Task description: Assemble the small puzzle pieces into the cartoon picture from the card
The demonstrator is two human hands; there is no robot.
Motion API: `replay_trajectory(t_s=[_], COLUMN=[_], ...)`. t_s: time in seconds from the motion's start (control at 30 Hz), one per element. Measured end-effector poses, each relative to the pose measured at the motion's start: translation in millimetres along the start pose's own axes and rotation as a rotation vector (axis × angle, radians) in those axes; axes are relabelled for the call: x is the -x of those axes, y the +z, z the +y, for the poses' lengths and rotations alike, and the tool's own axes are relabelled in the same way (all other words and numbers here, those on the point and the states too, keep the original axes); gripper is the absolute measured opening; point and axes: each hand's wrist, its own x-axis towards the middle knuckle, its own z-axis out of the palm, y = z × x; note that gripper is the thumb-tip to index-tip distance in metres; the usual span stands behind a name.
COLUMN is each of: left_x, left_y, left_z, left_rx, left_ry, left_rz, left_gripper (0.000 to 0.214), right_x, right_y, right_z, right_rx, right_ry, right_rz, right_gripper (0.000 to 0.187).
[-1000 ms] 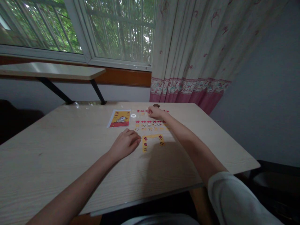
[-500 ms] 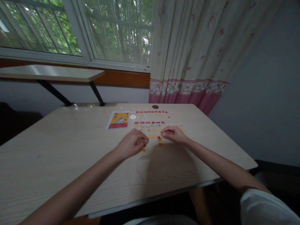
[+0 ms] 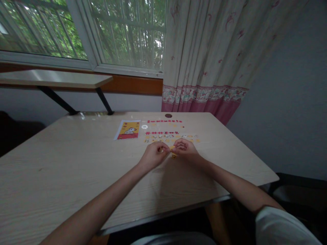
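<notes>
Both forearms are reaching in over the near edge of the tabletop [image 3: 63, 163], and the hands are meeting toward the middle of its right half. The left hand [image 3: 154, 154] and the right hand [image 3: 185, 148] are curling their fingers in and pinching one yellow piece [image 3: 172, 147] between their fingertips. Whether it is clear of the wood, I cannot tell. A yellow scrap [image 3: 174, 156] is showing just beneath it. Just beyond the knuckles a yellow-and-white row [image 3: 171, 136] of pieces is lying. Past it a nearer red row [image 3: 162, 132] and a farther red row [image 3: 165, 121] are running along toward the far edge. Left of them a picture card [image 3: 127, 129] is lying flat. A round hole [image 3: 168, 115] is sitting at the far edge, and a curtain [image 3: 204, 68] is hanging behind.
</notes>
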Motion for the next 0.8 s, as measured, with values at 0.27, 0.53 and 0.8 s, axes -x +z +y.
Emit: replay_trajectory(t_s=[0.27, 0.53, 0.8], left_x=[-1, 1, 5], left_y=[8.3, 1.4, -6.4], left_z=[-9, -10, -3], left_rx=[0.270, 0.197, 0.111], left_ry=[-0.128, -0.035, 0.035], left_rz=[-0.008, -0.010, -0.135], left_gripper=[0.020, 0.024, 0.021], right_x=[2, 3, 4], right_y=[2, -4, -17], right_z=[-4, -2, -4], right_rx=[0.092, 0.452, 0.877], right_ry=[-0.047, -0.337, -0.744], right_rz=[0.023, 0.030, -0.046], right_gripper=[0.037, 0.027, 0.018])
